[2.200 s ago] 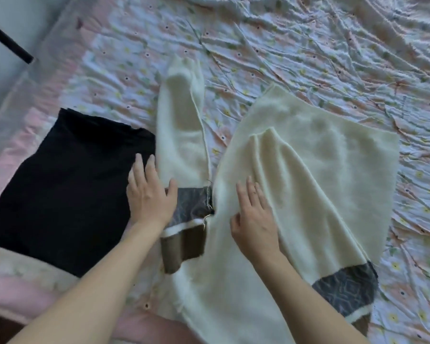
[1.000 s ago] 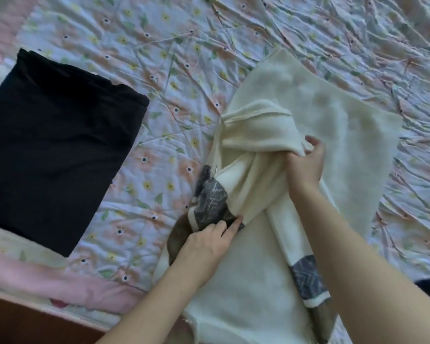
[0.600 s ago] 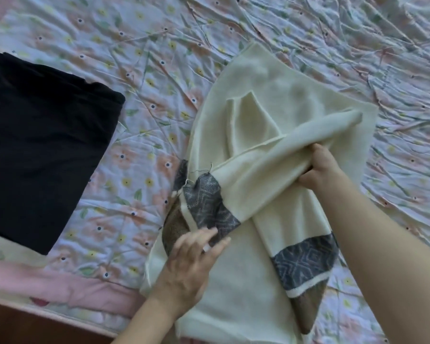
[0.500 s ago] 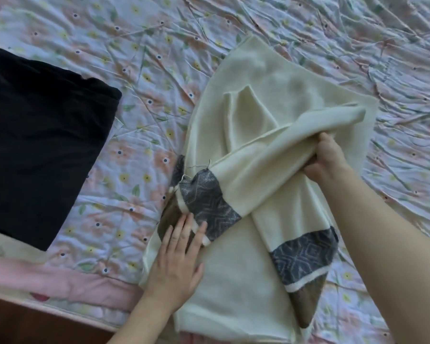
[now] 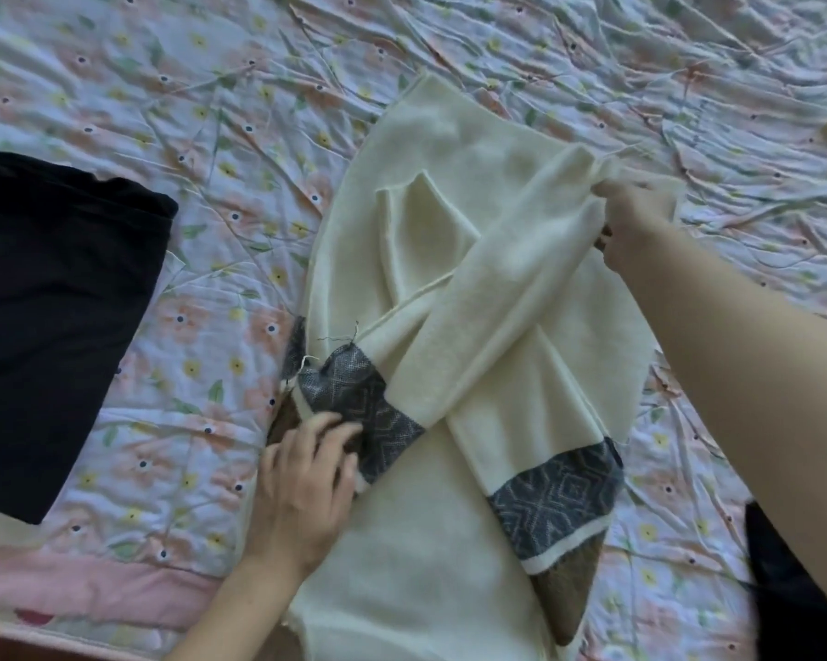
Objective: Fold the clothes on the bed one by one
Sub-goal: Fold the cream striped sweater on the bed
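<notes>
While spread (flat): sweater (image 5: 430, 555) under both hands (image 5: 306, 489).

A crumpled bedsheet (image 5: 592, 64) covers the bed, pale blue with small orange and yellow flowers. Along the near edge runs a pink border (image 5: 91, 589). At the lower left corner a bit of brown bed frame (image 5: 1, 653) shows.

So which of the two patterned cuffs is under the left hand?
The upper-left cuff, on the sleeve crossing on top; the left hand presses it. The other cuff lies untouched.
</notes>
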